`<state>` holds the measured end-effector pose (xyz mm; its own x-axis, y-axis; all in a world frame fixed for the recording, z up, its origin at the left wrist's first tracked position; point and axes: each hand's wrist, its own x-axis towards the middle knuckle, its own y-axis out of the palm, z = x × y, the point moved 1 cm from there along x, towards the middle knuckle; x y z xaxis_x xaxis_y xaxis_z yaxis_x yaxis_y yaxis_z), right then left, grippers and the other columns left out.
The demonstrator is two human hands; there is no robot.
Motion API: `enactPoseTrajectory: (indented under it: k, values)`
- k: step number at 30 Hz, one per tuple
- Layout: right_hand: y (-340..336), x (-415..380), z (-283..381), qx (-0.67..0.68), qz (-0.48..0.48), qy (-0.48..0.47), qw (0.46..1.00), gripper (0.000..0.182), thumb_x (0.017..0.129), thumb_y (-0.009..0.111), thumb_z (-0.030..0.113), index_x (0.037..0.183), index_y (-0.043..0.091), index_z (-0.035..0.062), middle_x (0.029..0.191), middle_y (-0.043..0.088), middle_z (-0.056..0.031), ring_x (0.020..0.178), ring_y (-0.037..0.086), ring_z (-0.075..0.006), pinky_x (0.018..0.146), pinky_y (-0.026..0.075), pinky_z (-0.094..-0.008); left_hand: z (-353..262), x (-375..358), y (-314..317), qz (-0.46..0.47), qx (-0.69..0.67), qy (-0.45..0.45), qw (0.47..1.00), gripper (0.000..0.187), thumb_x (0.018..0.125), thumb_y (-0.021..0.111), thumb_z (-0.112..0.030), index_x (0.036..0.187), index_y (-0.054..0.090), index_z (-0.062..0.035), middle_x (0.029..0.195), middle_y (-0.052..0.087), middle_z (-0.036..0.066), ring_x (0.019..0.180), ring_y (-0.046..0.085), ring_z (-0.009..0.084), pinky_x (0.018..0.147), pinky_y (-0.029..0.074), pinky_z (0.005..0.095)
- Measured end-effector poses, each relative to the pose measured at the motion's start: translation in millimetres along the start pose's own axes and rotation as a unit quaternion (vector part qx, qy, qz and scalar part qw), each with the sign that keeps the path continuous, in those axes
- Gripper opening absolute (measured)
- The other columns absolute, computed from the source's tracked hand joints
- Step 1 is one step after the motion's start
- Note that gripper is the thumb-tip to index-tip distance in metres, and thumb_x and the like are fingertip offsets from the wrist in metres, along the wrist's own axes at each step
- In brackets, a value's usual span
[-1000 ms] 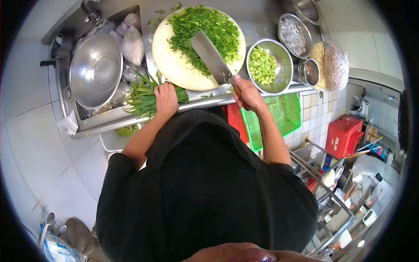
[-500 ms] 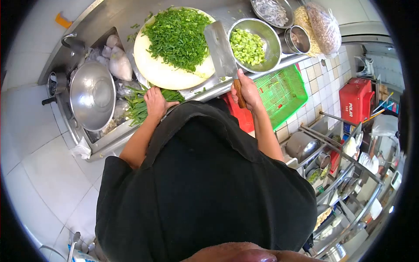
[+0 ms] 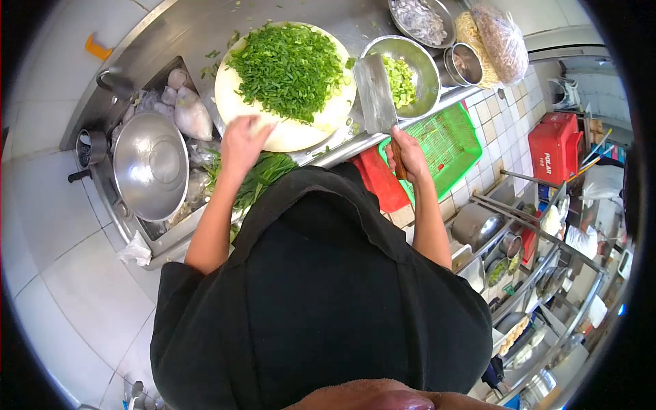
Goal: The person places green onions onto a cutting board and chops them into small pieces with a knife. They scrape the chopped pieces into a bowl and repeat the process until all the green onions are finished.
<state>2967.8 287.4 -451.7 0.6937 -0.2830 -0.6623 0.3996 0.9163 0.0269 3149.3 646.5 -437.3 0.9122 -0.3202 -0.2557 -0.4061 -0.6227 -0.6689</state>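
My right hand (image 3: pixel 408 156) grips the wooden handle of a cleaver (image 3: pixel 377 94), whose broad blade points away from me and partly covers a metal bowl (image 3: pixel 429 85) of chopped pale-green vegetable (image 3: pixel 401 80). My left hand (image 3: pixel 244 147) is at the near-left edge of the round cutting board (image 3: pixel 290 137), thumb and fingers apart, slightly blurred, with nothing visible in it. A heap of chopped green leaves (image 3: pixel 290 72) covers most of the board. Uncut long green leaves (image 3: pixel 270 174) lie below the board, partly hidden by my left forearm and apron.
A large metal bowl (image 3: pixel 150 167) rests over the sink at left, beside bagged pale items (image 3: pixel 193 113). A green crate (image 3: pixel 451 140) and a red crate (image 3: pixel 379 181) stand below the counter. Back right are a bowl of greyish pieces (image 3: pixel 418 20), metal cups (image 3: pixel 465 65) and filled bags (image 3: pixel 502 37).
My left hand has risen from the uncut leaves to the board's edge. My right hand and the cleaver have shifted slightly right and nearer to me, the blade now overlapping the bowl.
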Motion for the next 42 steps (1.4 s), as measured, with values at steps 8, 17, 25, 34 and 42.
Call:
enactPoseTrajectory:
  k: [8, 17, 25, 34, 42]
  values:
    - [5, 24, -34, 0.062, 0.05, 0.073, 0.994, 0.039, 0.108, 0.054, 0.05, 0.107, 0.055, 0.0113, 0.062, 0.054, -0.003, 0.044, 0.048, -0.0151, 0.04, 0.042, -0.0315, 6, 99, 108, -0.238, 0.077, 0.063, 0.966, 0.124, 0.082, 0.075, -0.072, 0.161, 0.021, 0.0068, 0.16, 0.024, 0.042, 0.152, 0.023, 0.0541, 0.125, 0.014, 0.0642]
    - [106, 39, -32, 0.0, 0.186, 0.099, 0.977, 0.042, 0.108, 0.057, 0.048, 0.118, 0.058, 0.0068, 0.064, 0.052, -0.0015, 0.044, 0.047, -0.0119, 0.04, 0.043, -0.0293, -25, 87, 127, -0.274, 0.063, 0.126, 0.951, 0.097, 0.072, 0.088, -0.06, 0.148, 0.055, -0.0081, 0.154, 0.034, 0.039, 0.142, 0.036, 0.0559, 0.117, 0.031, 0.063]
    - [124, 22, -8, -0.003, 0.222, 0.053, 0.974, 0.038, 0.109, 0.057, 0.042, 0.117, 0.059, 0.0052, 0.062, 0.051, -0.0011, 0.041, 0.046, -0.0113, 0.038, 0.042, -0.0295, -19, 83, 106, -0.354, -0.032, 0.158, 0.921, 0.071, 0.075, 0.093, -0.035, 0.132, 0.067, -0.0005, 0.15, 0.043, 0.036, 0.137, 0.045, 0.0507, 0.115, 0.038, 0.0561]
    - [60, -13, 15, 0.06, 0.109, -0.003, 0.992, 0.037, 0.108, 0.059, 0.043, 0.114, 0.058, 0.0062, 0.062, 0.053, -0.0017, 0.044, 0.052, -0.0125, 0.038, 0.043, -0.0297, -129, 99, 136, -0.292, -0.088, 0.293, 0.906, 0.069, 0.073, 0.095, -0.034, 0.128, 0.07, -0.0027, 0.15, 0.045, 0.032, 0.138, 0.045, 0.0465, 0.116, 0.038, 0.0518]
    - [-25, -13, 22, -0.078, -0.134, -0.063, 0.986, 0.037, 0.098, 0.071, 0.033, 0.115, 0.062, 0.0014, 0.07, 0.066, -0.0108, 0.052, 0.064, -0.0234, 0.049, 0.052, -0.0385, -191, 160, 282, -0.079, -0.048, 0.232, 0.968, 0.072, 0.083, 0.084, -0.048, 0.138, 0.066, -0.004, 0.153, 0.046, 0.032, 0.143, 0.041, 0.0493, 0.121, 0.031, 0.0556]
